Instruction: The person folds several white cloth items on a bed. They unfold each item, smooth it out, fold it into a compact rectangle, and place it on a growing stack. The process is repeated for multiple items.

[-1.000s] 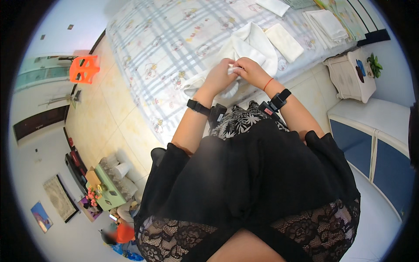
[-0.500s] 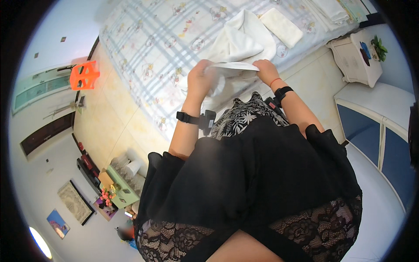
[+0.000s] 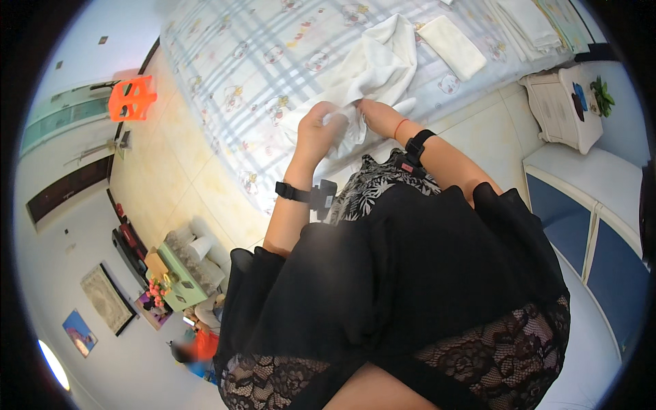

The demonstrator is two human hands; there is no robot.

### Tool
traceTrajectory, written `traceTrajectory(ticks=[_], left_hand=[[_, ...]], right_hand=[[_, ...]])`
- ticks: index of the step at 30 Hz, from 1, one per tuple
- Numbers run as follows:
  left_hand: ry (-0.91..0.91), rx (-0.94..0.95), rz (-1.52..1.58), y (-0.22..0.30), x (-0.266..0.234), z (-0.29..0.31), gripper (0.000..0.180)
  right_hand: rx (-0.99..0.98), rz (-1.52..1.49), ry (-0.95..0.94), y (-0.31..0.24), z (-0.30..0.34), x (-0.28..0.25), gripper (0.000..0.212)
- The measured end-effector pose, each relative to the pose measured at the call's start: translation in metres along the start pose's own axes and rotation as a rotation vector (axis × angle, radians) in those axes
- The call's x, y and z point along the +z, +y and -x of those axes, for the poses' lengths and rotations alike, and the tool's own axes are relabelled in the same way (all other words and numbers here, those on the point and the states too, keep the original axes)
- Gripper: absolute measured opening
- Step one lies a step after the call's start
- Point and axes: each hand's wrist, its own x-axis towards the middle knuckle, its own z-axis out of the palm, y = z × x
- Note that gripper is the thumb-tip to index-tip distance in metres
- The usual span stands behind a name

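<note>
From my remote seat I see two bare hands just beside each other, not touching, at the bed's near edge. The right hand [image 3: 377,117] seems pinched shut on a bit of white cloth [image 3: 389,56]. The left hand [image 3: 317,134] has its fingers curled against the same white fabric, but blur keeps me from telling whether they grip it. The cloth lies loose and rumpled from the hands in over the bed [image 3: 277,76]; whether the fabric under the left hand is one piece with it I cannot tell.

I judge the step in hand to be working the cloth's near edge between the fingers. To my mind the next move calls for a firm hold with both hands, fingertips clear of the patterned sheet below.

Just right of the cloth, along the near edge, lies a flat cream folded cloth [image 3: 452,48]. Farther along, toward the bed's right end, sits a stack of folded white cloths [image 3: 527,29]. Beyond that end stands a pale nightstand [image 3: 562,109]; off the left edge, an orange stool [image 3: 133,100].
</note>
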Motion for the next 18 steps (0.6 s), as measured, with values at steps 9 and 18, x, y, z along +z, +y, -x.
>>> traceTrajectory(ticks=[9, 18], left_hand=[[0.025, -0.083, 0.042, 0.006, -0.007, 0.010, 0.014], [-0.107, 0.044, -0.001, 0.008, -0.006, 0.010, 0.011]], right_hand=[[0.093, 0.108, 0.219, 0.038, -0.013, 0.023, 0.023], [0.249, 0.213, 0.542, 0.079, -0.023, -0.010, 0.041]])
